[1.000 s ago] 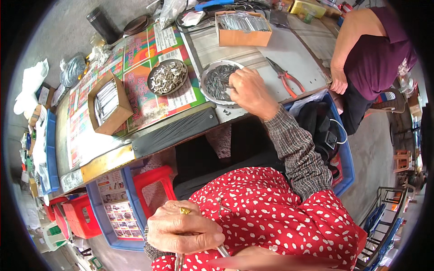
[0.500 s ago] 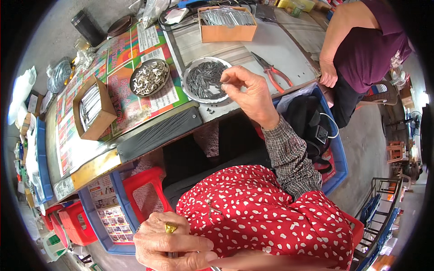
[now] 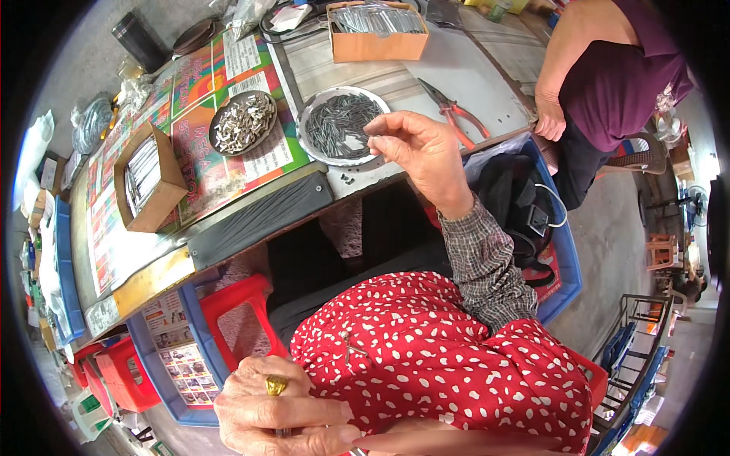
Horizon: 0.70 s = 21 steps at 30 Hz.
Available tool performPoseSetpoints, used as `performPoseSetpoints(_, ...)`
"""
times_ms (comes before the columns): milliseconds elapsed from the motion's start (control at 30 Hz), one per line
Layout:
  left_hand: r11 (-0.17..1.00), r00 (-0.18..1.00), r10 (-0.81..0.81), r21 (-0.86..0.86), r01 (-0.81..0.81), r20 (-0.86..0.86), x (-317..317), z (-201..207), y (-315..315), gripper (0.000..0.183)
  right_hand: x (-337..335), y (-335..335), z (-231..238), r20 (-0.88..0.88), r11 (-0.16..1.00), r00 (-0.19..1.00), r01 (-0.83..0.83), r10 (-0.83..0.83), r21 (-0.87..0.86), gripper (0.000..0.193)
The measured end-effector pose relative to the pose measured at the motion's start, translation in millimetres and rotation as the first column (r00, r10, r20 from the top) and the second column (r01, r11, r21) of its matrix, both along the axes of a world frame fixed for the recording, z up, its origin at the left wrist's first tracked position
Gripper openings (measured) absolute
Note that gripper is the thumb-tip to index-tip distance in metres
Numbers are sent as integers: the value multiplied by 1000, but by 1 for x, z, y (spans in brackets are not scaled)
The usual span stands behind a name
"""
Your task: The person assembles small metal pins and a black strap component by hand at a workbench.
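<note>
My right hand (image 3: pixel 430 156) is above the right rim of a round metal bowl (image 3: pixel 334 160), its thumb and forefinger pinched together. Whatever is between those fingertips is too small to make out. Many thin dark metal pins (image 3: pixel 338 121) lie in the bowl, and a pale patch of its bottom shows. Low in the view, close to my chest, my left hand (image 3: pixel 277 410) is curled closed and wears a gold ring (image 3: pixel 276 384). A bit of metal shows between its fingers, but I cannot tell what it is. Left of the bowl, a dark round dish (image 3: pixel 243 153) holds small silvery cylindrical pieces (image 3: pixel 245 121).
Red-handled pliers (image 3: pixel 460 114) lie right of the bowl. Cardboard boxes of metal rods stand at the far side (image 3: pixel 378 50) and left (image 3: pixel 163 207). A few dark bits lie near the table's front edge. Another person (image 3: pixel 608 83) sits at the right; a blue crate (image 3: pixel 566 277) is below.
The view has shifted slightly. My right hand's pinched fingers have moved a little to the right relative to the bowl. My left hand remains curled near my chest.
</note>
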<state>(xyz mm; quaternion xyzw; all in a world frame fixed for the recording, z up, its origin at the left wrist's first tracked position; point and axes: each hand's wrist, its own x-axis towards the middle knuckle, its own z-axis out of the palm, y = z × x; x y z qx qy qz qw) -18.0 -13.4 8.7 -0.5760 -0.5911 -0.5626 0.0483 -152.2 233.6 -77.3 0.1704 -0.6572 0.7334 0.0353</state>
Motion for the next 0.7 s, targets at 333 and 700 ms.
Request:
performPoseSetpoints(333,999,1000,-25,-29,25,-6,-4,-1,-4,13,10,-3,11,-57,996,998,22,-17,87,10)
performPoseSetpoints(700,999,1000,5,-42,-4,28,-1,0,0,15,13,-4,11,-41,999,999,-31,31,11,8)
